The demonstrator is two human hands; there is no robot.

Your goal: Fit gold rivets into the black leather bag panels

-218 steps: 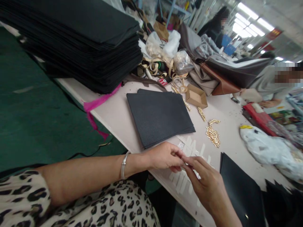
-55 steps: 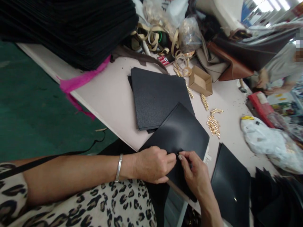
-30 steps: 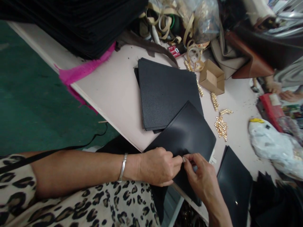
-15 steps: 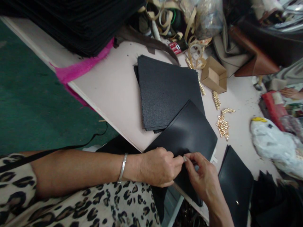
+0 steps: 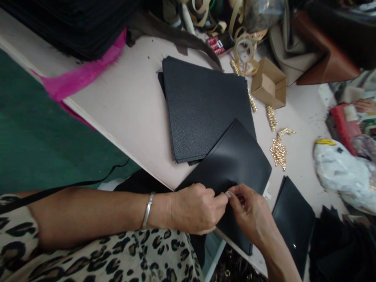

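Note:
A smooth black leather panel [image 5: 243,156] lies partly over a stack of grained black leather pieces [image 5: 202,105]. My left hand [image 5: 196,207], with its fingers curled, is closed at the panel's near part. Thumb and forefinger of my right hand [image 5: 249,213] pinch together right against the left fingertips. Whatever sits between the fingertips is too small and covered to make out. To the right lies another black leather piece [image 5: 293,219] with a small shiny metal fitting [image 5: 294,246] in it. Beyond the panel is a heap of small gold metal pieces [image 5: 278,152].
An open cardboard box [image 5: 279,96] stands near a roll of tape [image 5: 244,50]. A tall black stack [image 5: 73,27] with a pink strip [image 5: 85,72] occupies the far left. A white plastic bag [image 5: 337,172] lies on the right. The table edge [image 5: 126,147] runs diagonally.
The view has shifted slightly, so the table things sit a little higher in it. Both hands keep the same closed pose at the same spot on the panel.

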